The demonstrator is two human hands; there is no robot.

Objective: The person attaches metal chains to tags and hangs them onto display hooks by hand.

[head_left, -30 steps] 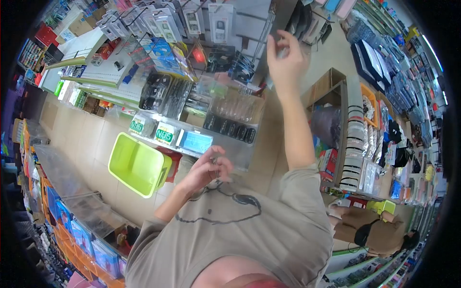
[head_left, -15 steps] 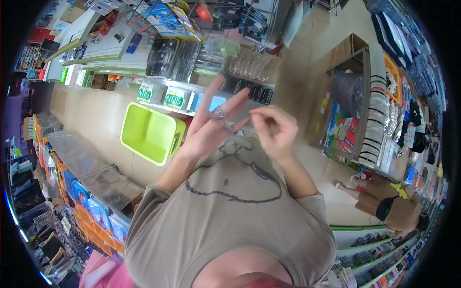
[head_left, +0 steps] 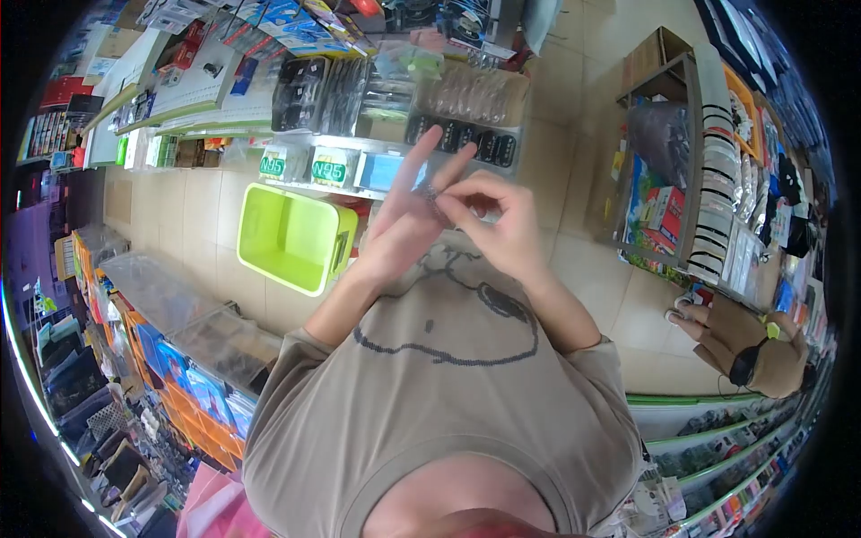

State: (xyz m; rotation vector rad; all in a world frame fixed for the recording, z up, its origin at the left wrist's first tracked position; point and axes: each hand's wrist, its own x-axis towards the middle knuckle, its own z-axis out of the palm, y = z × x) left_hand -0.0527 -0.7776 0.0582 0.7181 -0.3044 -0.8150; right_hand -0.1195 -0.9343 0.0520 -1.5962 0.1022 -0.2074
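Observation:
My left hand (head_left: 401, 224) is in front of my chest, its index and middle fingers stretched out and apart, with no object in its palm. Silvery rings (head_left: 430, 191) sit on its fingers. The thumb and index fingertip of my right hand (head_left: 500, 220) pinch at a ring there, its other fingers curled. Blur hides the exact grip. Beyond the fingertips, black packaged items (head_left: 489, 145) lie in a shelf tray, beside a blue pack (head_left: 378, 171) and green-and-white N95 packs (head_left: 329, 169).
A lime-green basket (head_left: 291, 242) stands on the floor at the left. Orange crates and clear bins (head_left: 154, 285) line the lower left. A metal rack (head_left: 693, 170) with boxes is at the right. Another person (head_left: 762, 357) is bent over at the lower right.
My right hand has come down from the hanging goods to my left hand, and its fingertips now reach the rings. My left hand has risen and spread its fingers. The view has shifted.

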